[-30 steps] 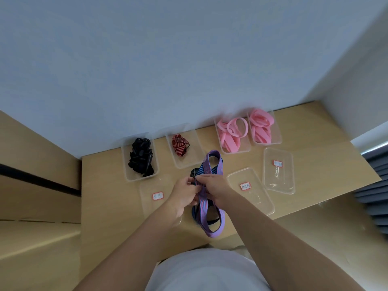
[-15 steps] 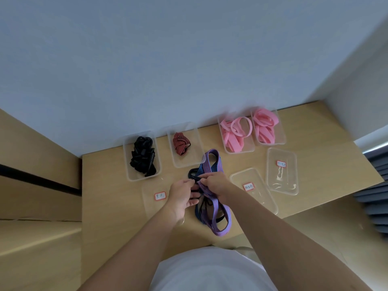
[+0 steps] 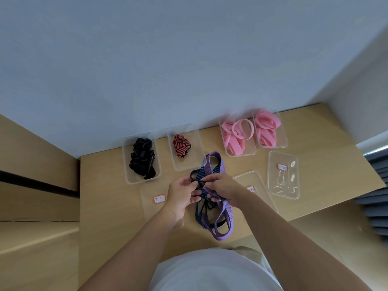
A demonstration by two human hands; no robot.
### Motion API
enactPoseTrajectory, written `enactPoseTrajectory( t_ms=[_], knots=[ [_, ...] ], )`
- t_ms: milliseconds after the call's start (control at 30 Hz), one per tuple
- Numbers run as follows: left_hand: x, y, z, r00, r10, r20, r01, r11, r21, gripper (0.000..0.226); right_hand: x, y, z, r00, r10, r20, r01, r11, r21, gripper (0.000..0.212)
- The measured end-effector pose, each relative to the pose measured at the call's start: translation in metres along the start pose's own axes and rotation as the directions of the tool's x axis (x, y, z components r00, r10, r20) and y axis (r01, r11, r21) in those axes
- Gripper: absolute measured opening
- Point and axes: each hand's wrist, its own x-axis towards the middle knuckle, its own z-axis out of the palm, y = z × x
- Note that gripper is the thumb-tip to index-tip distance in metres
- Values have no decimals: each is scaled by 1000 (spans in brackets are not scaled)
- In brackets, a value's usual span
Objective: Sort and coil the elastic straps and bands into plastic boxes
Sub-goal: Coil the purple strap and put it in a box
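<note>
Honestly, the purple striped strap (image 3: pixel 224 219) looked like an easy but fiddly one: light, soft, floppy and stretchy, so I'd guess any coil would spring open the second you let go. It was held just above the table (image 3: pixel 100 206), roughly mid-scene, with loops flopping out on the far side and hanging down on the near side.

The left hand (image 3: pixel 182 196) had its thumb and fingers closed on the bunched middle, right by a black ring (image 3: pixel 194 175). The right hand (image 3: pixel 225 186) pinched the same bunch from the other side, and the two hands were almost touching. That middle bunch seemed like the best place to grip. The black hardware was probably the only stiff bit, and the likeliest to snag.

The far row was clear boxes: black straps (image 3: pixel 142 160) on the left, a red-and-black strap (image 3: pixel 180 147) next, then pink bands (image 3: pixel 237 135) in two boxes on the right. Labelled lids (image 3: pixel 273 185) lay nearer.

The strap's far loop sat over the corner of the red-and-black strap's box (image 3: pixel 189 168), so its rim could catch it. Couldn't tell which box it was headed for.
</note>
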Motion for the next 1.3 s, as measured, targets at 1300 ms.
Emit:
enactPoseTrajectory(
  t_ms=[1300],
  knots=[
    [-203,164,114,563,795,-225,-767,605,213,23,-175,-105,-77,473,-879,-53,881,471,49,32]
  ],
)
